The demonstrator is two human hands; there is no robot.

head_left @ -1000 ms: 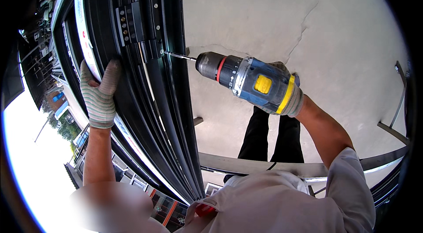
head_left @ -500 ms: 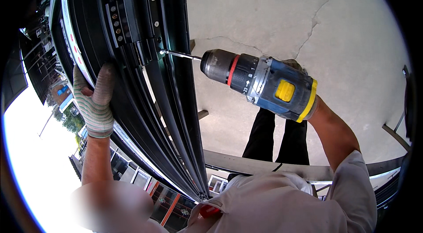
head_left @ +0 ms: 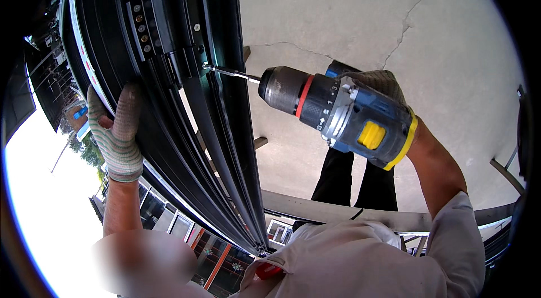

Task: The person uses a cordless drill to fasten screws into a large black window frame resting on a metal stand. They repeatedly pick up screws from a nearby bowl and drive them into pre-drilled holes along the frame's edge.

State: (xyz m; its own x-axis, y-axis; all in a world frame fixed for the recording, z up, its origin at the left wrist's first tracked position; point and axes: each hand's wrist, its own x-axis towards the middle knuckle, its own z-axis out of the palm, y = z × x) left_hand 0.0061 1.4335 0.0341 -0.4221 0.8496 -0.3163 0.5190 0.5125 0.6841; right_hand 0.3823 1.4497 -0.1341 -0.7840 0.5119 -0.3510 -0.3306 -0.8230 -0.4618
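hinge [head_left: 163, 21] has several screws [head_left: 196, 27] in, one apparently unfinished at the bit [head_left: 235, 73], your right hand [head_left: 383, 84] wrapped round the drill [head_left: 344, 112], your left hand [head_left: 118, 146], half-curled, clasping the frame's [head_left: 163, 123] left edge.

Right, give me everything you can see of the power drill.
The power drill has a blue and dark-grey, plastic-looking body with a yellow button on top and a yellow band at the rear. Ahead sit a silver-grey section, a black collar, a red ring and a scuffed, metallic-looking chuck holding a slim bit. The gloved right hand holds it, aimed left; the bit's tip appears to meet a screw on the black frame.
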